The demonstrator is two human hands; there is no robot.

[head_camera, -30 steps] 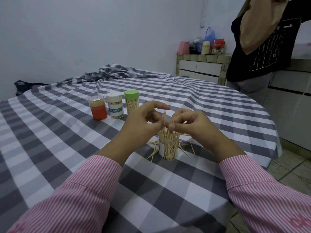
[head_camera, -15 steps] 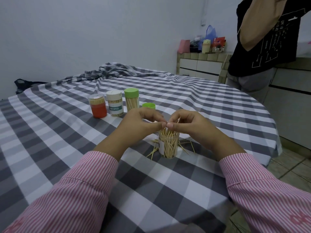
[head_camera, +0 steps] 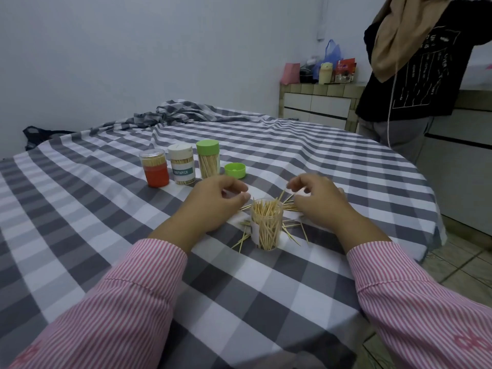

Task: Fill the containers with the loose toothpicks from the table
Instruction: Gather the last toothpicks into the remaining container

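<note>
An open clear jar (head_camera: 266, 225), packed with upright toothpicks, stands on the checked tablecloth (head_camera: 106, 209) near the table's near-right edge. Loose toothpicks (head_camera: 242, 238) lie scattered on the cloth around its base — some to the left, some to the right and behind. The left hand (head_camera: 213, 202) is held just left of the jar, its fingers curled and thumb close to the forefinger; whether anything is pinched there cannot be told. The right hand (head_camera: 318, 199) is held just right of and behind the jar, and a few toothpicks are pinched between its fingertips. Farther off to the left, three closed jars stand in a row — a red jar (head_camera: 155, 167), a white-capped jar (head_camera: 181, 164) and a green-capped jar (head_camera: 208, 159). A loose green cap (head_camera: 235, 170) lies just right of them.
</note>
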